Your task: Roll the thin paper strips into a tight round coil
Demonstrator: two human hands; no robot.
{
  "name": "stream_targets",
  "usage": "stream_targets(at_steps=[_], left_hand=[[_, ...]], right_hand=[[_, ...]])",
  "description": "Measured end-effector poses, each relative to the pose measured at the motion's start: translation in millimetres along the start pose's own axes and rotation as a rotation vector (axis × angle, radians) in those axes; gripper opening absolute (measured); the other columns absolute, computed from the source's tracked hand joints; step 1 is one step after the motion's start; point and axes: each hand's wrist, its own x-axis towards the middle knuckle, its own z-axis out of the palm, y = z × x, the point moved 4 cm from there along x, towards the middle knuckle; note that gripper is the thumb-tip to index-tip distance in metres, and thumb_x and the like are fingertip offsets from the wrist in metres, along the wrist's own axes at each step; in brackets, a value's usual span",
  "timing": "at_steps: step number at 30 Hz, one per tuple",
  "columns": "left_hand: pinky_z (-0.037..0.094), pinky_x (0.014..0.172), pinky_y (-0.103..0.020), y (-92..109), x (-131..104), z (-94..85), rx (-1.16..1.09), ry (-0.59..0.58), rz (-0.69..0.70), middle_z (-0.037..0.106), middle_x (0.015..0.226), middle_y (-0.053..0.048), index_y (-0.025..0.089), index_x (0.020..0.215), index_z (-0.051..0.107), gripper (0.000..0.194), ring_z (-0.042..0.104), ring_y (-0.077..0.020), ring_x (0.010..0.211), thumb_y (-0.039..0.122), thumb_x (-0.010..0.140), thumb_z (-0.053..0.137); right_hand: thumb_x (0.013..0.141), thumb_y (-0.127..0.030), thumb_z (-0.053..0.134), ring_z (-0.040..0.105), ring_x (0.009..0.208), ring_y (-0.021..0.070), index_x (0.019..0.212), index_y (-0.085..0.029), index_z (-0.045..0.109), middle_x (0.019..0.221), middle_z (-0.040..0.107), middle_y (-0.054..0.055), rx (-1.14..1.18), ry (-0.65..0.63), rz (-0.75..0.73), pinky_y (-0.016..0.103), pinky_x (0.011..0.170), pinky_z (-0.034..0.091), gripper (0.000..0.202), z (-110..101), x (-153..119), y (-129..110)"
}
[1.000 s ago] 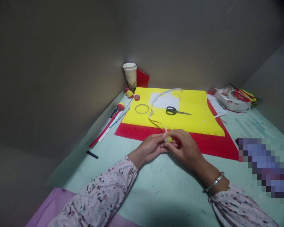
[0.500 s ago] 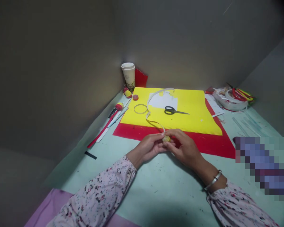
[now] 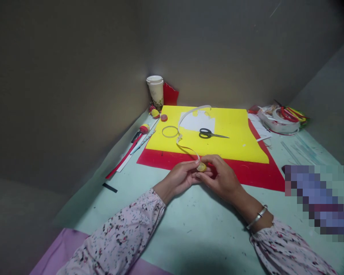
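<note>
Coil (image 3: pixel 201 167), small, yellow and pale, sits between the two hands just above the near part of the red sheet (image 3: pixel 255 176), and from my distant seat I see the fingers clamped on it from both sides. The left hand (image 3: pixel 181 177) nips its left edge between thumb and fingers, beside the end of the pale strip (image 3: pixel 189 147); the right hand (image 3: pixel 224 178) curls its thumb and forefinger around the other side. I judge that two grips keep so small a piece steady, though I cannot tell whether the strip joins it. Beyond, the strip bends over the yellow sheets (image 3: pixel 235 147) and the white paper (image 3: pixel 199 124), lying loose, probably to let it follow the hands freely. The scissors (image 3: pixel 205 133) lie flat with blades pointing right, seemingly parked within reach, and a ring (image 3: pixel 170 131) rests left of them. Red sheet and yellow stack lie on the pale green surface (image 3: pixel 166 217). In the far left corner I see a lidded cup (image 3: pixel 156 91), perhaps tucked aside; at far right, a tub (image 3: pixel 278 124) holds rolled material. Dim grey walls (image 3: pixel 206 49) enclose the surface.
</note>
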Motion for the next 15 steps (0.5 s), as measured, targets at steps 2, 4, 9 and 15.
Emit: stream_targets(at_steps=[2, 4, 9, 15], left_hand=[[0.059, 0.082, -0.032, -0.2, -0.4, 0.6, 0.007, -0.002, -0.005, 0.074, 0.090, -0.020, 0.003, 0.099, 0.070, 0.022, 0.075, -0.0213, 0.083, 0.014, 0.097, 0.052], [0.059, 0.082, -0.033, 0.0, -0.8, 0.9, 0.015, 0.002, -0.006, 0.075, 0.089, -0.019, 0.003, 0.100, 0.071, 0.022, 0.075, -0.0210, 0.081, 0.014, 0.096, 0.052], [0.059, 0.084, -0.033, 0.2, -1.4, 1.5, 0.037, 0.014, -0.015, 0.075, 0.087, -0.018, 0.004, 0.098, 0.071, 0.022, 0.074, -0.0200, 0.080, 0.016, 0.096, 0.053], [0.059, 0.083, -0.034, 0.5, -2.3, 2.2, 0.046, 0.024, -0.018, 0.075, 0.088, -0.018, 0.004, 0.097, 0.071, 0.022, 0.074, -0.0206, 0.080, 0.015, 0.095, 0.053]], right_hand=[[0.084, -0.028, 0.075, 0.065, 0.099, 0.0271, 0.106, -0.022, 0.061, 0.105, 0.068, 0.010, -0.015, 0.019, -0.004, 0.043, 0.083, 0.055, 0.027, 0.8, -0.3, 0.9], [0.085, -0.026, 0.074, 0.065, 0.099, 0.0266, 0.103, -0.023, 0.061, 0.105, 0.068, 0.010, -0.008, 0.018, -0.013, 0.042, 0.083, 0.055, 0.022, 1.2, -0.4, 2.0], [0.085, -0.022, 0.073, 0.066, 0.096, 0.0250, 0.103, -0.022, 0.062, 0.103, 0.069, 0.009, 0.016, -0.006, -0.014, 0.040, 0.082, 0.055, 0.021, 0.0, -0.7, 3.9], [0.086, -0.021, 0.070, 0.066, 0.097, 0.0241, 0.107, -0.023, 0.063, 0.104, 0.070, 0.009, 0.027, -0.031, 0.009, 0.040, 0.083, 0.055, 0.022, -1.6, -0.3, 2.7]])
